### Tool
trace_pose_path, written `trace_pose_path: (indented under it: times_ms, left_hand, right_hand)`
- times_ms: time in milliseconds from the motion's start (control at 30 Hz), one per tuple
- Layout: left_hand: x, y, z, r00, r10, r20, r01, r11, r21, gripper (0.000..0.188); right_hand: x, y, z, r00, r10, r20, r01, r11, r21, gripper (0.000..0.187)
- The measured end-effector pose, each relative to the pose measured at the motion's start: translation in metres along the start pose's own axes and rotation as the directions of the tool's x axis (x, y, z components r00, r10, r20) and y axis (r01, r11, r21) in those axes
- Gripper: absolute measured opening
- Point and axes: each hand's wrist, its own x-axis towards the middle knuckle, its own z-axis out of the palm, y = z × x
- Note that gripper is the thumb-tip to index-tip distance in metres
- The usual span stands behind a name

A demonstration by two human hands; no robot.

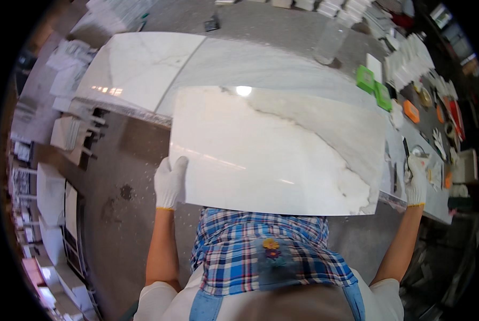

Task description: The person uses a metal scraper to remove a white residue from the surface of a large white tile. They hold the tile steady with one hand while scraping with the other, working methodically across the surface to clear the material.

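Observation:
A polished white marble slab (261,155) with a grey-brown vein lies in front of me, its near edge at my plaid apron. My left hand (170,184), in a white knitted glove, grips the slab's left edge with the thumb on top. Apart from the slab, on its right side, my gloved right hand (416,184) is over the tools on the worktable. Its fingers look curled beside a dark, thin tool (406,147), and what they hold is too small to make out.
Under and beyond the slab extends a long marble worktop (239,64) with a second polished slab (138,64) at its left. Green boxes (365,78), an orange box (411,111) and a clear plastic bottle (330,43) stand toward the right. Stone pieces (68,134) are stacked at the left.

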Motion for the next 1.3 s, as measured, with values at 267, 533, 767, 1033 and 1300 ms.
trace_pose_path:
  times_ms: [267, 533, 767, 1033, 1300]
  left_hand:
    - [-0.002, -0.002, 0.000, 0.998, -0.057, 0.023, 0.057, 0.998, 0.010, 0.053]
    - [0.002, -0.003, 0.000, 0.998, -0.065, 0.025, 0.063, 0.994, 0.086, 0.057]
    - [0.000, -0.002, 0.000, 0.998, -0.057, 0.021, 0.055, 0.995, 0.087, 0.058]
    - [-0.001, -0.001, -0.001, 0.996, -0.088, 0.030, 0.086, 0.995, 0.054, 0.059]
    - [-0.001, 0.001, -0.002, 0.997, -0.078, 0.017, 0.076, 0.992, 0.098, 0.058]
  right_hand:
    - [-0.042, -0.026, 0.195, 0.960, -0.035, 0.277, 0.066, 0.993, -0.101, 0.020]
    - [-0.056, -0.015, 0.308, 0.877, 0.066, 0.476, 0.029, 0.981, -0.190, 0.026]
    - [-0.067, -0.026, 0.352, 0.844, 0.161, 0.511, 0.035, 0.935, -0.352, 0.033]
    - [-0.047, 0.004, 0.363, 0.810, -0.052, 0.584, 0.329, 0.865, -0.379, 0.039]
    - [-0.049, 0.003, 0.362, 0.793, -0.188, 0.580, 0.497, 0.750, -0.437, 0.038]
